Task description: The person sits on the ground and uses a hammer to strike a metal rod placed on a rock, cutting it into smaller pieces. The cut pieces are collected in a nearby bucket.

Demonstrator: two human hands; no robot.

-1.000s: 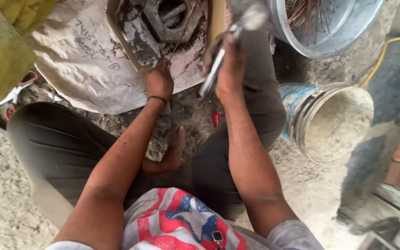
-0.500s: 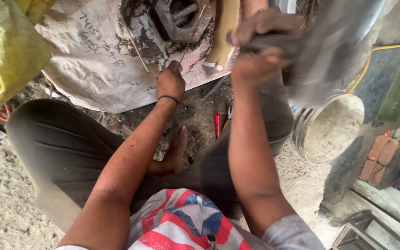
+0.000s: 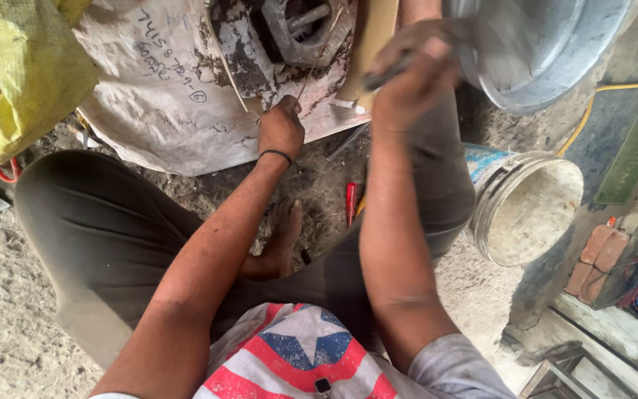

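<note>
I sit cross-legged on sandy ground. My left hand point(image 3: 282, 129) rests knuckles-down, fingers curled, on the edge of a dirty white sheet point(image 3: 164, 96). A grey metal part point(image 3: 300, 29) lies on that sheet just beyond it, beside a pale wooden piece point(image 3: 372, 37). My right hand point(image 3: 411, 77) is raised and motion-blurred, closed around a dark tool point(image 3: 382, 74) whose shape I cannot make out. It is right beside the rim of a grey metal basin point(image 3: 555, 52).
A white plastic bucket point(image 3: 533, 210) stands by my right knee. A red-handled tool point(image 3: 350, 203) lies on the ground near my bare foot point(image 3: 282, 236). A yellow sack point(image 3: 16, 74) is at the left; bricks point(image 3: 596, 255) and a yellow hose point(image 3: 614, 92) are at the right.
My right hand with the tool has shifted right, close to the metal basin, which now sits lower in view. My left hand stays on the sheet's edge.
</note>
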